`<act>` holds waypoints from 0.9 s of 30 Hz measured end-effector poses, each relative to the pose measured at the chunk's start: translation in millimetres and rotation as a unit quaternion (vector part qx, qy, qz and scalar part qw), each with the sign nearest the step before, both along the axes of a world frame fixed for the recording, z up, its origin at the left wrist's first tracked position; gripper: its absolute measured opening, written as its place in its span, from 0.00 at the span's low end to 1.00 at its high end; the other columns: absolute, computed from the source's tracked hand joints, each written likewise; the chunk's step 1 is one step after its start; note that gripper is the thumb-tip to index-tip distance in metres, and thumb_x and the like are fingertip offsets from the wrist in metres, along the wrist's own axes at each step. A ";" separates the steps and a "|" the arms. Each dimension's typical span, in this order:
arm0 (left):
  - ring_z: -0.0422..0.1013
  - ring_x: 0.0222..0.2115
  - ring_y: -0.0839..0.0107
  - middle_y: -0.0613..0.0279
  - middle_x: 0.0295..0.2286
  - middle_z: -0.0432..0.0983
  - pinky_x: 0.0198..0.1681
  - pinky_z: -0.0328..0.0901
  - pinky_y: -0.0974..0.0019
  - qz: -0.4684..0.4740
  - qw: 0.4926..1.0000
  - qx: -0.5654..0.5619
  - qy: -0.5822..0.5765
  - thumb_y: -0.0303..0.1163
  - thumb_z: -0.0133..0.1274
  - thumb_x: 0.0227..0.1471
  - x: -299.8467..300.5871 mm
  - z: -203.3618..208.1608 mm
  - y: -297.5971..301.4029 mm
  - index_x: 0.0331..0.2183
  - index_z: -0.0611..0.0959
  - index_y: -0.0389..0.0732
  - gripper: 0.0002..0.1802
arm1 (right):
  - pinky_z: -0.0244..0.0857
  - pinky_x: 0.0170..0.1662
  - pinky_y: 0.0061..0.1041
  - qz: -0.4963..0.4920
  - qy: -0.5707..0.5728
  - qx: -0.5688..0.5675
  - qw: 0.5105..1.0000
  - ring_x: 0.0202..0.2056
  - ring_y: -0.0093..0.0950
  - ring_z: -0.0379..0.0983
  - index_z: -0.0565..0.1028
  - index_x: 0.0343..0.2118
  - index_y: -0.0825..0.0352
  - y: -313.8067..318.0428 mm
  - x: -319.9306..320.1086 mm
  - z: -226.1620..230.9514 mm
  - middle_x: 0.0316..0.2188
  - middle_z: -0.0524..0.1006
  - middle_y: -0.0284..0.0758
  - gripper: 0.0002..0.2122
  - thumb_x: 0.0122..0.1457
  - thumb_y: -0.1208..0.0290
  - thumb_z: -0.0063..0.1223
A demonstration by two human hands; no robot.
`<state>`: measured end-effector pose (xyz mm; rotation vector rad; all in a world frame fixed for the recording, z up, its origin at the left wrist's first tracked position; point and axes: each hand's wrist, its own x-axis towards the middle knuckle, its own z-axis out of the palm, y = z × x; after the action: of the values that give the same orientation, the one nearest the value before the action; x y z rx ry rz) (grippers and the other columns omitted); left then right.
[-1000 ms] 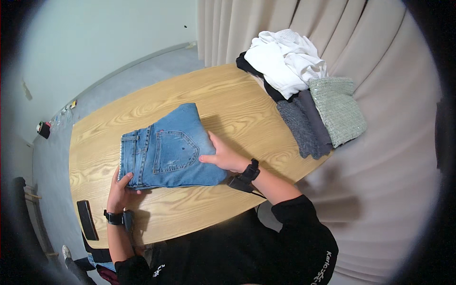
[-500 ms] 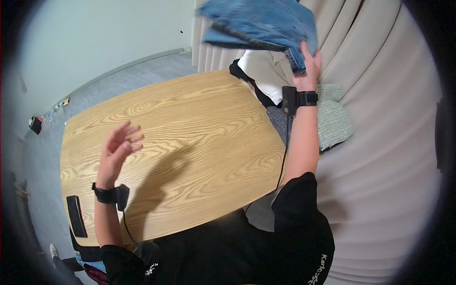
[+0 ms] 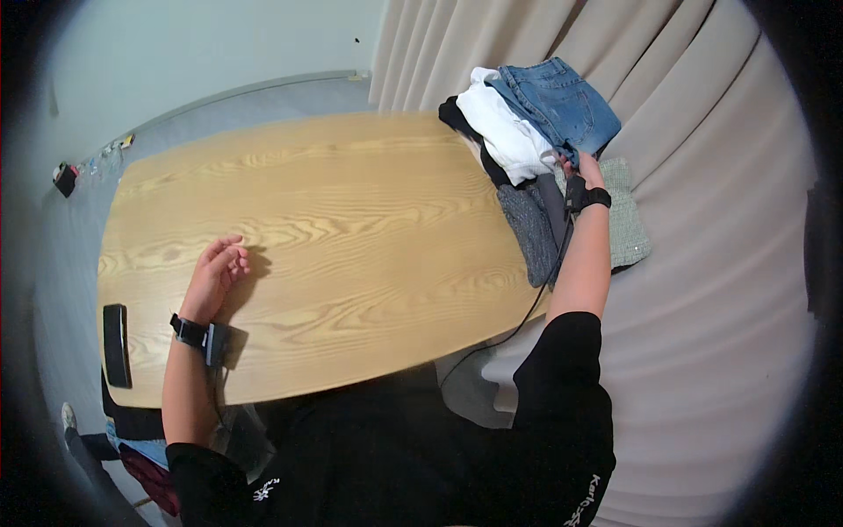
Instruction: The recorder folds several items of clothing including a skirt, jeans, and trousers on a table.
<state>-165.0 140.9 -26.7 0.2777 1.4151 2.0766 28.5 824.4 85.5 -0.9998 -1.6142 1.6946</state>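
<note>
Folded blue jeans [image 3: 562, 101] lie on top of a white garment [image 3: 505, 127] at the table's far right corner. My right hand [image 3: 587, 169] is at the near end of the jeans, its fingers closed on their edge, partly hidden by the wrist strap. Below the white garment shows black cloth [image 3: 457, 116]. Close to my right wrist are a dark grey knitted garment [image 3: 529, 230] and a pale green textured garment [image 3: 625, 215]. My left hand [image 3: 217, 275] hovers over the left part of the table, empty, its fingers loosely bent and apart.
The wooden table [image 3: 351, 228] has a black phone [image 3: 116, 346] at its left edge. Beige curtains [image 3: 702, 290] hang along the right. A cable [image 3: 527, 321] runs from my right wrist strap. At the lower left are more clothes [image 3: 145, 474] and another person's leg [image 3: 83, 452].
My right hand has brought the jeans down from the air onto the white garment. My left hand has sunk closer to the table, its fingers more relaxed.
</note>
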 end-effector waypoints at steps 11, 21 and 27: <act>0.68 0.27 0.81 0.68 0.28 0.71 0.34 0.66 0.75 -0.002 0.999 -0.027 0.032 0.27 0.46 0.57 32.9 2.8 -21.8 0.41 0.72 0.38 0.09 | 0.49 0.59 0.45 -0.263 -0.231 0.486 0.801 0.60 0.42 0.53 0.48 0.62 0.63 -79.7 -33.6 16.2 0.60 0.54 0.46 0.40 0.48 0.60 0.58; 0.66 0.26 0.81 0.68 0.26 0.70 0.31 0.64 0.77 0.120 0.992 -0.033 0.008 0.26 0.46 0.56 96.1 8.6 -81.7 0.38 0.74 0.39 0.07 | 0.43 0.63 0.40 -0.022 -0.466 0.424 0.777 0.63 0.42 0.48 0.56 0.61 0.63 20.4 -33.0 33.5 0.62 0.55 0.44 0.42 0.49 0.37 0.43; 0.67 0.27 0.80 0.67 0.26 0.71 0.32 0.65 0.78 0.256 0.965 -0.044 0.026 0.28 0.46 0.57 140.1 2.7 -123.1 0.36 0.75 0.39 0.05 | 0.49 0.61 0.37 -0.014 -0.395 0.504 0.768 0.58 0.42 0.59 0.60 0.58 0.70 0.2 -67.5 39.8 0.56 0.64 0.47 0.32 0.57 0.52 0.45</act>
<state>-24.9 17.8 -24.0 -0.0854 1.7469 2.4105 -39.0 824.7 125.3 -1.1280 -2.5286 0.0858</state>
